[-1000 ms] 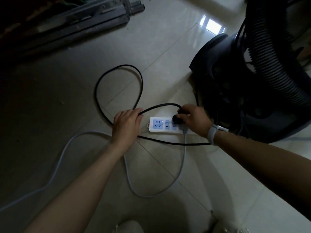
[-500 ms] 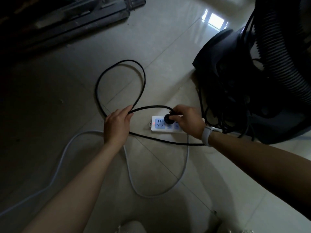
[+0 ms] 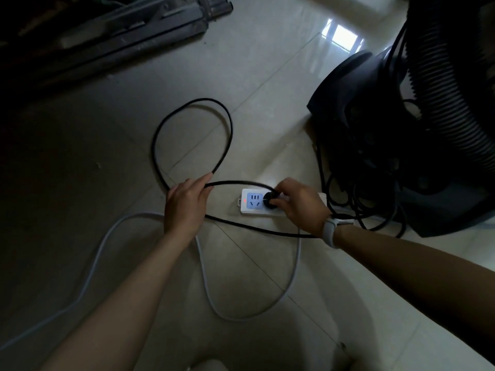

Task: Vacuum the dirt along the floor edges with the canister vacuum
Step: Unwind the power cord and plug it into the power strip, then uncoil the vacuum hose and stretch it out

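Near the middle of the frame, my right hand (image 3: 300,203) holds the black plug (image 3: 270,201) with thumb and fingertips closed around it, and the plug sits on the white power strip (image 3: 250,206). It seems to be in the second socket, but my fingers cover part of it, so I cannot tell how deep it is pushed. One blue socket at the left end of the strip is free, and a small red light glows beside it. On this wrist I wear a pale watch (image 3: 330,231).

My left hand (image 3: 184,207) is a little to the left of the strip. Its grip is loosely closed on the black cord (image 3: 160,129), which passes under my fingers. From there the cord makes a big loop on the floor (image 3: 107,156) toward the upper middle of the frame, and another piece of it runs under my right wrist toward the right.

At the right side of the frame stands the canister vacuum (image 3: 375,124), dark, with its ribbed hose (image 3: 450,84) curving down from the upper right corner. More black cord lies in a bundle at its foot.

A grey cable (image 3: 241,315) from the strip curves across the lower middle of the floor and runs off to the lower left. Some dark metal bars (image 3: 128,36) lie at the upper left.
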`<state>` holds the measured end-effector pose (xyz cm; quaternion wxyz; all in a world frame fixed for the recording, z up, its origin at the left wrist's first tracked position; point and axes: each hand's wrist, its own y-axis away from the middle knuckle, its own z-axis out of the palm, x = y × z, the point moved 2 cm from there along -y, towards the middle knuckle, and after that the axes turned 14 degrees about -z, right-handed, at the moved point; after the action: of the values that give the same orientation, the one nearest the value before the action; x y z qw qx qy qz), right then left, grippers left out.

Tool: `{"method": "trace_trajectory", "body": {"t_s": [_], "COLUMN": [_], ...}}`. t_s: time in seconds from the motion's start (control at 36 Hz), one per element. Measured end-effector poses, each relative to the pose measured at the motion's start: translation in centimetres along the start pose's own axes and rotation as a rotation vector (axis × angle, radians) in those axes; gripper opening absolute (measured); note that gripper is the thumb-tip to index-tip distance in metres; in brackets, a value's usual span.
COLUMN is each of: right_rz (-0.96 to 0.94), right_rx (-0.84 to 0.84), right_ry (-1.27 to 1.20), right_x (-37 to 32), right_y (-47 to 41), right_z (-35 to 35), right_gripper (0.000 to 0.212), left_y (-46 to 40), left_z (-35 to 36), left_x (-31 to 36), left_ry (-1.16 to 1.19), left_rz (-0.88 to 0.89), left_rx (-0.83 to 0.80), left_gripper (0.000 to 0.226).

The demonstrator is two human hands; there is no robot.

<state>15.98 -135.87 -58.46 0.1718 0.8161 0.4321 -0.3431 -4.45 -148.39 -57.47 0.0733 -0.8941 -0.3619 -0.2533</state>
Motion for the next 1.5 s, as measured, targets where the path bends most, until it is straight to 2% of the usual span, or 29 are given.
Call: {"method": "trace_trajectory", "body": {"t_s": [0.14,0.33,0.5,0.61,0.69,0.75,0.83,0.89,0.97,1.06,1.17,1.28,1.36,1.5], "right_rz": [-0.05,-0.179,-0.087,-0.011,0.034,-0.052,-0.226,-0.258,-0.14,0.015,0.176,0.339,0.437,0.526], "right_rx": [0.036,-0.016,-0.103,-0.162,-0.191,-0.159,-0.162,-0.205,-0.326,-0.361,-0.245,-0.115,-0.115,0.028], "right_ry": [0.12,0.248,0.276,0.353,0.307,0.287,0.485,0.637,0.739,0.678,0.551,0.352,0.287,0.207], "right_x": [0.2,0.3,-0.5,-1.6,-2.0,-2.1,-1.8,-1.2,-0.6,-2.6,-8.5,-15.1,-19.6,-25.8], "right_y": [0.3,-0.2,-0.4,-0.3,1.1,3.0,6.2,8.0,10.6,12.8,14.0,14.9,16.1,18.4], "right_z": [0.7,0.9,0.3,0.1,-0.4,-1.7,-4.1,-5.8,-8.3,-11.5,-17.1,-24.2,-30.1,-39.9], "right_gripper": [0.016,0.013,0.014,0.022,0.026,0.034,0.042,0.042,0.042,0.042,0.05,0.06,0.049,0.045], "left_y": [0.6,0.0,-0.3,0.5,1.9,2.7,3.6,4.3,5.5,7.4,9.9,11.1,11.5,12.2], "left_z": [0.3,0.8,0.7,0.3,0.0,-0.2,-0.3,0.0,0.2,-1.3,-5.8,-12.5,-18.4,-27.2], "left_x": [-1.0,-1.7,-1.5,-0.2,1.4,2.6,5.3,7.5,10.8,14.5,19.9,26.8,33.1,43.3], "left_ry": [0.001,-0.054,-0.172,-0.198,-0.168,-0.154,-0.117,-0.119,-0.189,-0.246,-0.262,-0.26,-0.268,-0.291], "left_rz": [-0.039,-0.037,-0.031,-0.08,0.035,0.171,0.312,0.343,0.331,0.266,0.182,0.228,0.211,0.269], "left_rx": [-0.054,-0.067,-0.125,-0.19,-0.233,-0.217,-0.175,-0.2,-0.317,-0.45,-0.52,-0.537,-0.545,-0.541], "left_gripper": [0.03,0.03,0.032,0.047,0.065,0.071,0.068,0.062,0.061,0.058,0.063,0.063,0.045,0.045]}}
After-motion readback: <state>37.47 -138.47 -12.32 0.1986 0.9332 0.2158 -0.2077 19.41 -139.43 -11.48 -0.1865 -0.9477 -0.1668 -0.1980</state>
